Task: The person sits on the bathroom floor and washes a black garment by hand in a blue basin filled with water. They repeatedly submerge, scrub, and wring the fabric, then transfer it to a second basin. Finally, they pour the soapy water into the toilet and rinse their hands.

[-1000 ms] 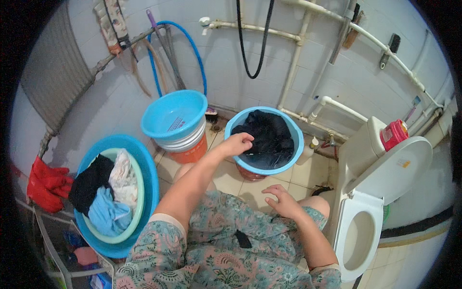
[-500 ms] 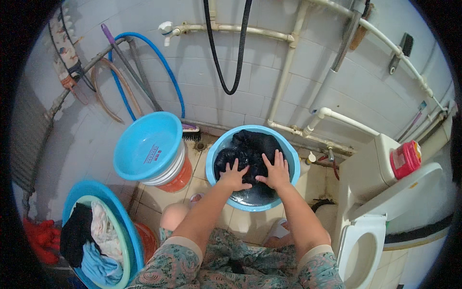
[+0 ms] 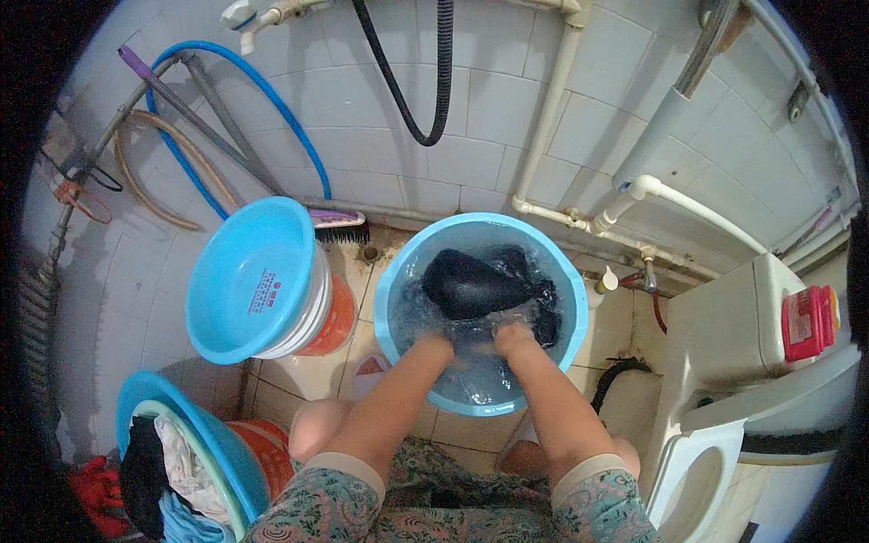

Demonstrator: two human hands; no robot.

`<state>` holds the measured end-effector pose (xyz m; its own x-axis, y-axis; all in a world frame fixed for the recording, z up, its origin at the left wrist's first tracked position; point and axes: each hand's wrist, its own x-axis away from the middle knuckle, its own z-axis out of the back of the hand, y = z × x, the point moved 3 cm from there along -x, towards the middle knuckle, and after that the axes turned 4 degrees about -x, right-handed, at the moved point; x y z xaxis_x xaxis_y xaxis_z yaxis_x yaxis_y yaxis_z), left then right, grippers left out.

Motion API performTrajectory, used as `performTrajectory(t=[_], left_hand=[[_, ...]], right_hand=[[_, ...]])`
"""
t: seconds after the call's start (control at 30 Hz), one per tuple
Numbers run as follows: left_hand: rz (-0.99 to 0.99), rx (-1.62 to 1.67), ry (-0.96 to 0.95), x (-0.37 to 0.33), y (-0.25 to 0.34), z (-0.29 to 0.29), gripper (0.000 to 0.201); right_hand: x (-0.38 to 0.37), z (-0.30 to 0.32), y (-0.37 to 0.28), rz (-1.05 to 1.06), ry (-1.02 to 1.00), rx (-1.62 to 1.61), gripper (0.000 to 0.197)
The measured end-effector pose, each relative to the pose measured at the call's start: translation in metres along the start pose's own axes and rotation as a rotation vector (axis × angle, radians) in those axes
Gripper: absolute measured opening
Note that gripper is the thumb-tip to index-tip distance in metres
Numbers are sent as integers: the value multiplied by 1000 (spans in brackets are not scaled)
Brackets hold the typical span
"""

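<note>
A light blue basin (image 3: 387, 303) of water stands on the tiled floor in front of me. Wet black cloth (image 3: 475, 285), its kind not clear, bulges above the water in the basin's far half. Both my hands are dipped in the water on the near side of the cloth. The wrist and back of my left hand (image 3: 440, 349) show left of centre. My right hand (image 3: 514, 338) is a little to the right, close to the cloth's near edge. Water and ripples hide the fingers of both, so whether they grip any cloth does not show.
Another blue basin (image 3: 240, 303) rests on a white and orange bucket (image 3: 330, 317) at left. Nearer, a tub (image 3: 149, 385) holds clothes (image 3: 190, 471). A toilet (image 3: 670, 489) stands at right. A brush (image 3: 342, 226), wall pipes (image 3: 548, 118) and a hanging black hose (image 3: 444, 72) lie beyond.
My hands have gone from spread on top of the cloth to under the water. The cloth has bunched up toward the far side, and the water is stirred. The view has tilted down and closer.
</note>
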<state>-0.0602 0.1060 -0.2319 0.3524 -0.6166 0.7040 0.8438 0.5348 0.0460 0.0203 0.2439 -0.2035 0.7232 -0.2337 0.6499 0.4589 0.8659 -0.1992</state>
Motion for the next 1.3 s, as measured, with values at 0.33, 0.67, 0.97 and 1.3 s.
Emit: performTrajectory(t=[0.33,0.67,0.97,1.3], left_hand=[[18,91,208,32,14,32,33],[-372,1314,830,161,-15,143,32],[-687,1722,913,238,-6,222,24],[-133,874,965,158,-35,116,63]], right_hand=[[7,-1,-5,26,374,159,52],[150,144,-49,65,952,-393,44],[243,263,-84,212,1319,-216,42],[76,100,-44,192,752,-438,97]])
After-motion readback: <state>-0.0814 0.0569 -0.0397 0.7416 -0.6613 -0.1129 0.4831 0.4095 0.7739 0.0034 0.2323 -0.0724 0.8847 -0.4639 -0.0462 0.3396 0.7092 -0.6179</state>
